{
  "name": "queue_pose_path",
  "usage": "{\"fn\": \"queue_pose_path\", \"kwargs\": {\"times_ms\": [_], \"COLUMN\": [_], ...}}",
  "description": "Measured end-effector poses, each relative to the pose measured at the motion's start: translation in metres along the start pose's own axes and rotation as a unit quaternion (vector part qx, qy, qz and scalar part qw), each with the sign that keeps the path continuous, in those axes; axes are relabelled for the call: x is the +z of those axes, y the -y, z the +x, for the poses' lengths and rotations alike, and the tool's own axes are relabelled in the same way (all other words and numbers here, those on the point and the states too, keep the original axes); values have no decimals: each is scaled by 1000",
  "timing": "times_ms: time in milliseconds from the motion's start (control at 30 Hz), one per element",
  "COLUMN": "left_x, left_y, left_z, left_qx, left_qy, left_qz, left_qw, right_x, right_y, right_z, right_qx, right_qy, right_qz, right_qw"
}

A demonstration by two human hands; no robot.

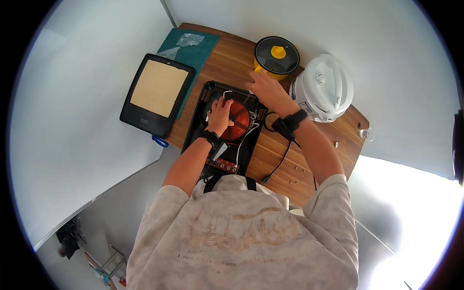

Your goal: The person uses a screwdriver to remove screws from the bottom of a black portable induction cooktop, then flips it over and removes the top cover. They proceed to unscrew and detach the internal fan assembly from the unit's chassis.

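Observation:
An opened induction cooker's black base (247, 153) lies on the wooden table in front of me, its round copper coil (240, 126) and wiring exposed. My left hand (220, 117) rests over the left part of this coil with the thumb and fingers apart. Above the far right corner of the base is my right hand (267, 89), its fingers drawn together near the yellow pot. Whatever is between those fingertips is too small to make out. White wires (237, 154) run along the inside of the base to a reddish circuit board (225, 166) at the near end.
The cooker's black top panel (126, 110) sits at left, partly on a green mat (209, 44). A yellow pot (282, 76) and white rice cooker (316, 89) stand at far right. A power cord (279, 166), small screws (299, 168) and a clear cup (368, 134) are rightward.

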State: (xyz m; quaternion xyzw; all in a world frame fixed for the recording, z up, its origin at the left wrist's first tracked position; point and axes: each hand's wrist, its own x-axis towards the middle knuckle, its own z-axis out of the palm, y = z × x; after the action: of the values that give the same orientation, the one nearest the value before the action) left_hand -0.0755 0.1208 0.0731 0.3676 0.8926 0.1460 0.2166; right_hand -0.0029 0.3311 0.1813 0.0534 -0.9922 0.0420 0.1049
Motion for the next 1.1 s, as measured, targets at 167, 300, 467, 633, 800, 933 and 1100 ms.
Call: {"fn": "queue_pose_path", "kwargs": {"times_ms": [167, 300, 467, 633, 800, 933, 1100], "left_x": [-1, 2, 3, 4, 2, 1, 2], "left_y": [-1, 1, 1, 3, 1, 0, 1], "left_z": [-1, 0, 1, 1, 0, 0, 0], "left_qx": [-4, 10, 3, -1, -3, -5, -6], "left_qy": [-1, -10, -2, -7, -3, 2, 1], "left_qz": [7, 36, 19, 12, 11, 9, 7], "left_qw": [1000, 999, 1000, 1000, 1000, 1000, 1000], "right_x": [-21, -5, 31, 35, 34, 33, 21], "right_y": [-4, -6, 2, 15, 20, 26, 54], "right_z": [-35, -67, -89, -91, -93, -90, -82], "right_qx": [207, 339, 434, 464, 466, 467, 423], "right_qy": [-25, 0, -20, -42, -45, -29, -22], "right_qz": [133, 207, 253, 275, 266, 233, 188], "right_qw": [969, 918, 864, 841, 843, 853, 886]}}
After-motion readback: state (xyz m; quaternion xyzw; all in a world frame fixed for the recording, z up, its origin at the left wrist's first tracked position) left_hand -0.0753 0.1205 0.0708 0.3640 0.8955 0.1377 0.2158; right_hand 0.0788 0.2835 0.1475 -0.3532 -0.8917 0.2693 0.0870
